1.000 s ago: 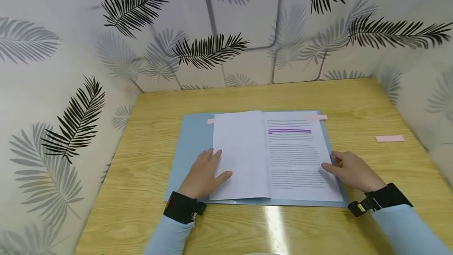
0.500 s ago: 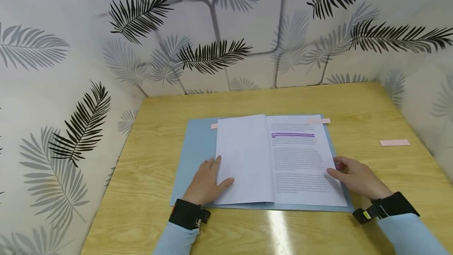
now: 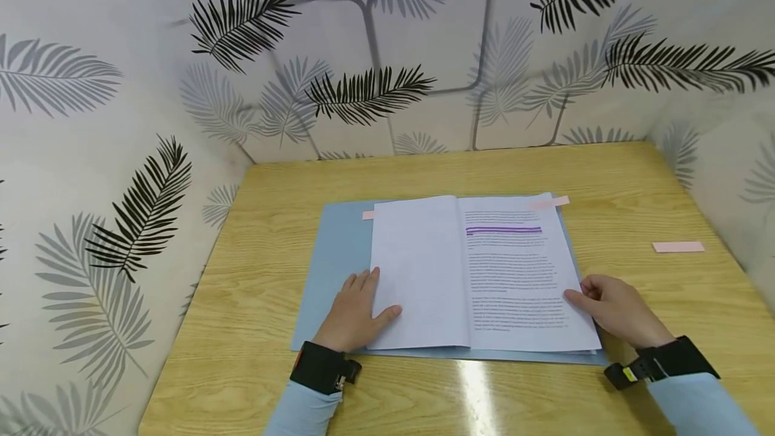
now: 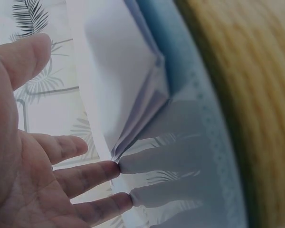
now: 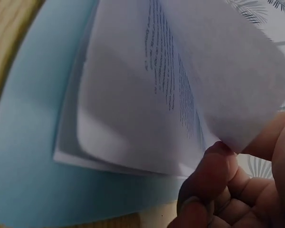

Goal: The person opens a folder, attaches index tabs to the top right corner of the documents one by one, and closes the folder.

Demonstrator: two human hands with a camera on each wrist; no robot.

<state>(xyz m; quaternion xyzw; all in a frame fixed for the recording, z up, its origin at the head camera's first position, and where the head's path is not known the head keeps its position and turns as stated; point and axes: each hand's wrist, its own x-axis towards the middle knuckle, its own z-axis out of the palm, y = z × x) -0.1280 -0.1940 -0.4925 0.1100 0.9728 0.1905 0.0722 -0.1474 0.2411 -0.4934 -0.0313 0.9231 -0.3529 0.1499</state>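
An open stack of pages lies on a blue folder [image 3: 339,241]. Its left page [image 3: 418,274] is blank, while the right page [image 3: 514,274] carries printed lines and a purple highlighted stretch. My left hand [image 3: 351,318] rests at the blank page's outer edge, thumb on the paper; in the left wrist view its fingers [image 4: 88,178] are extended, two tips meeting the folder's glossy surface. At the right edge, my right hand [image 3: 623,311] pinches the printed page. Thumb and forefinger hold the raised sheet [image 5: 237,71] in the right wrist view, with another printed sheet [image 5: 118,109] beneath it.
Pink sticky strips mark the pages, one at the upper right [image 3: 551,202] and one at the upper left [image 3: 368,215]. Another pink strip [image 3: 678,247] lies on the wooden table [image 3: 272,221] at right. Leaf-patterned cloth [image 3: 424,39] stands behind and at the sides.
The printed page's right edge has risen off the stack, its pink strip tilting with it. My right fingers have closed on the page edge. The left hand stays in place.
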